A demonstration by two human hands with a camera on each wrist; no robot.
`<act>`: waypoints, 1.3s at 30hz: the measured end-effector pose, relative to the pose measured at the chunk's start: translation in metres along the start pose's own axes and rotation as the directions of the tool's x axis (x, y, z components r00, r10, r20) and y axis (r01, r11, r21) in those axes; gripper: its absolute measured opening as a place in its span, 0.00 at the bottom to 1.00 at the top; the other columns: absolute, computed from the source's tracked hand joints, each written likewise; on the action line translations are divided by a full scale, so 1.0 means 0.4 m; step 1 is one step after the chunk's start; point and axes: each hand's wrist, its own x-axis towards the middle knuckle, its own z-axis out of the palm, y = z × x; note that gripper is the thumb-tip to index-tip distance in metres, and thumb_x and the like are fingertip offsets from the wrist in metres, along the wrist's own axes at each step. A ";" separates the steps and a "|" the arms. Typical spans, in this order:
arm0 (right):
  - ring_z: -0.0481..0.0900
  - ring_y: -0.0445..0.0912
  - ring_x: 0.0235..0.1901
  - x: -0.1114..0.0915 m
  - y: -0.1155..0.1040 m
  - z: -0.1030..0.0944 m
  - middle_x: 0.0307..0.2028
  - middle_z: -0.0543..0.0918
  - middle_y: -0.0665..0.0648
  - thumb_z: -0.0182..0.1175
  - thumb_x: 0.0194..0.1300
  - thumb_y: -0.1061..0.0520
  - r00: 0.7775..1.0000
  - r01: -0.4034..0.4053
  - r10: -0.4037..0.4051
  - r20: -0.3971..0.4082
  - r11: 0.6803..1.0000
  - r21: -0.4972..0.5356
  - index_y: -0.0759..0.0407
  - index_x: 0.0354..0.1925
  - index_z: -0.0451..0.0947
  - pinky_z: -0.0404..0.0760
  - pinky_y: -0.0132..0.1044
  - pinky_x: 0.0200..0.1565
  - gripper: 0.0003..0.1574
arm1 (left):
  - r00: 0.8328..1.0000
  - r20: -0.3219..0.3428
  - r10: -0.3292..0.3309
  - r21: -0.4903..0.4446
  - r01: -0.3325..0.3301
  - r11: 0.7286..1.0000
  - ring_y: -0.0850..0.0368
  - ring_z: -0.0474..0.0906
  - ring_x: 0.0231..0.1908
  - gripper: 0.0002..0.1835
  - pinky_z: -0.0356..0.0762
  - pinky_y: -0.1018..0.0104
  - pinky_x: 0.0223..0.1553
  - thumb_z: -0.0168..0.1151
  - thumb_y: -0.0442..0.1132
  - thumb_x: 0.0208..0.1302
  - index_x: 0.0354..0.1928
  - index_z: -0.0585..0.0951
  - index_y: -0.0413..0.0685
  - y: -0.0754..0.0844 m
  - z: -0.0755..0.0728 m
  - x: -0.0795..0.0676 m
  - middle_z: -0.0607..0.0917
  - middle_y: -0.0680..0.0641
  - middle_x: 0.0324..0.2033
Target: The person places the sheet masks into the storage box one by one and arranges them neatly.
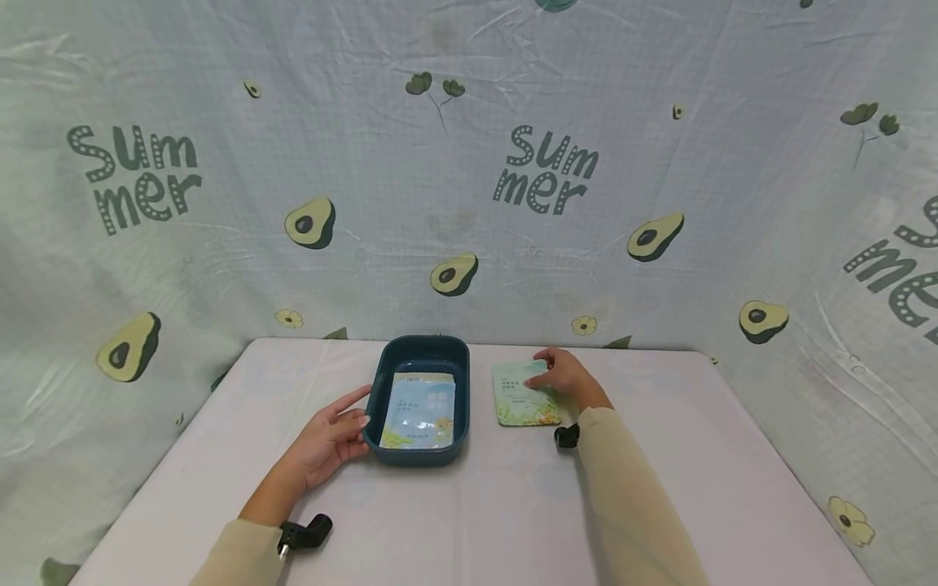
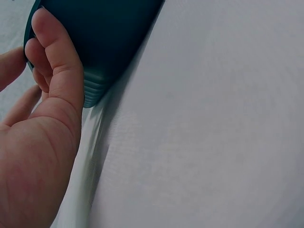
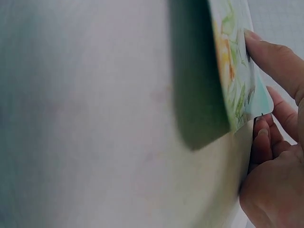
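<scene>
On the table stands a dark blue plastic basin [image 1: 419, 458] with rounded corners. A light blue printed packet [image 1: 420, 411] lies flat inside it. My left hand [image 1: 333, 443] is at the basin's left side, its fingertips touching the outer wall and rim. In the left wrist view, the left hand [image 2: 47, 109] rests its fingers against the teal-looking basin wall [image 2: 104, 42]. To the right of the basin, my right hand [image 1: 563, 376] pinches a pale green printed packet [image 1: 523, 403] by its right edge. The thumb lies on the packet's face [image 3: 232, 71], with other fingers behind it.
The table [image 1: 410, 529] has a pale pinkish cover. Behind and around it hangs a whitish curtain [image 1: 381, 163] printed with avocados and lettering. A black wrist camera [image 1: 306, 533] sits on the left wrist, another black camera [image 1: 567, 437] on the right.
</scene>
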 end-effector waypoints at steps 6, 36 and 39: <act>0.71 0.56 0.57 0.001 -0.005 -0.010 0.63 0.75 0.64 0.76 0.59 0.51 1.000 -0.006 0.006 0.002 1.000 0.006 0.59 0.66 0.73 0.69 0.55 0.68 0.41 | 1.000 -0.002 0.001 0.008 -0.001 1.000 0.60 0.81 0.35 0.37 0.86 0.67 0.42 0.55 0.34 0.76 0.82 0.53 0.51 0.005 0.000 0.004 0.81 0.51 0.44; 0.70 0.61 0.66 -0.025 0.005 -0.012 0.69 0.71 0.68 0.77 0.57 0.50 1.000 0.006 -0.006 -0.007 0.999 0.043 0.56 0.68 0.72 0.70 0.59 0.69 0.44 | 1.000 0.004 -0.006 0.006 0.006 1.000 0.60 0.82 0.35 0.38 0.86 0.67 0.41 0.56 0.33 0.75 0.82 0.52 0.50 0.006 -0.003 0.001 0.81 0.51 0.44; 0.70 0.62 0.66 -0.034 0.014 -0.012 0.68 0.70 0.69 0.77 0.56 0.50 1.000 0.015 -0.015 -0.003 0.999 0.047 0.55 0.67 0.73 0.71 0.60 0.67 0.43 | 1.000 0.002 -0.008 0.009 0.008 1.000 0.59 0.82 0.35 0.38 0.86 0.68 0.41 0.56 0.33 0.75 0.82 0.52 0.50 0.003 -0.002 0.001 0.81 0.51 0.44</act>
